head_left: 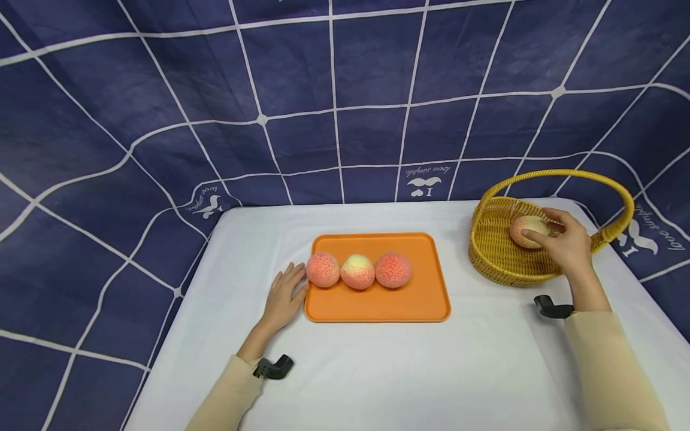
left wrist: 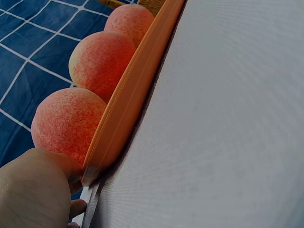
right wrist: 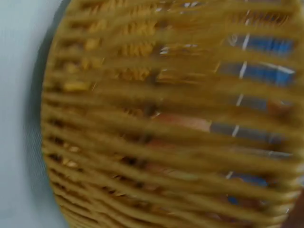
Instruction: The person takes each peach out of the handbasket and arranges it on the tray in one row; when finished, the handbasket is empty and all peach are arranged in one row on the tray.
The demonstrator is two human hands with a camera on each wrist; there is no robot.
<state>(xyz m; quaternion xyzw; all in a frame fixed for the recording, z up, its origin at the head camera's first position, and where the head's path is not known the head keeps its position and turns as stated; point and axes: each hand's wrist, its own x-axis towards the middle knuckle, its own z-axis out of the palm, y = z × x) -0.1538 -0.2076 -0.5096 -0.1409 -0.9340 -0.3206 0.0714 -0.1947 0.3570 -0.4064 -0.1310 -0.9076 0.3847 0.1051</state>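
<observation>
Three peaches sit in a row on an orange tray: a left peach, a paler middle peach and a right peach. My left hand lies with extended fingers at the tray's left edge, right by the left peach. At the far right, my right hand reaches into a yellow wicker basket and holds another peach between thumb and fingers. In the right wrist view the woven basket side covers most of that hand and peach.
The basket's tall arched handle rises over my right hand. Tray and basket stand on a white-covered table. A blue cloth with white grid lines hangs behind and at both sides. Each wrist wears a black camera.
</observation>
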